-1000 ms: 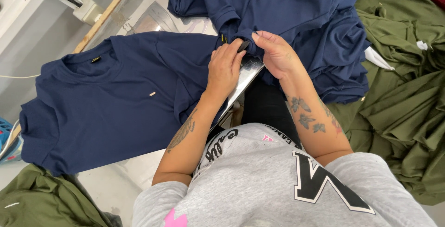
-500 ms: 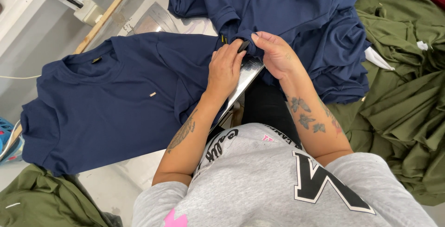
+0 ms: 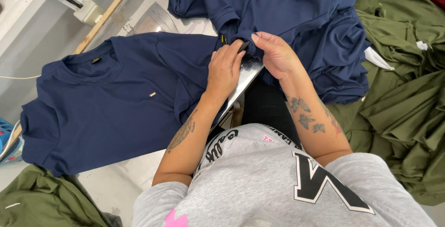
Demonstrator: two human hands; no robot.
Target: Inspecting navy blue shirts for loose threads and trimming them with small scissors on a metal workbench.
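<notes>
A navy T-shirt (image 3: 116, 102) lies spread flat on the table, neck to the upper left. My left hand (image 3: 225, 67) rests on its right edge, fingers closed on a fold of the dark blue cloth. My right hand (image 3: 274, 55) pinches the same fold from the right, just above a shiny metal plate (image 3: 245, 76). A small black tool (image 3: 243, 47) shows between the two hands. Behind them is a heap of navy shirts (image 3: 296, 18).
Olive green garments (image 3: 403, 97) are piled to the right, and more lie at the lower left (image 3: 37, 199). A white shelf and a wooden rail (image 3: 104, 16) run along the upper left. A blue crate corner (image 3: 5, 134) sits at the left edge.
</notes>
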